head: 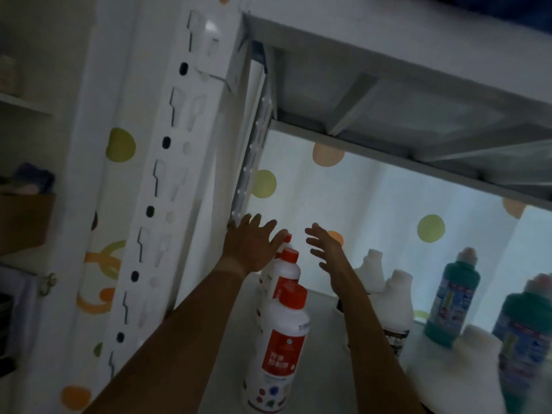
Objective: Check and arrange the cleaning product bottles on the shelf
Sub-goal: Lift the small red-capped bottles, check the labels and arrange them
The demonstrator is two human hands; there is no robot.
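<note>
Reaching into the shelf (325,327), the left hand (254,245) and right hand (327,248) spread released fingers over the rear red-capped bottle (285,243), grasping nothing.

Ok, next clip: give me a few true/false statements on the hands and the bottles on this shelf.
1. Both hands are open, holding nothing. True: left hand, right hand.
2. The red-capped bottles stand in a row at the shelf's left end. True.
3. The teal bottle lies on its side. False: it stands upright.
4. The right hand grips a white bottle. False: it is raised with fingers spread, gripping nothing.
5. The backdrop is plain white. False: it has coloured dots.
</note>
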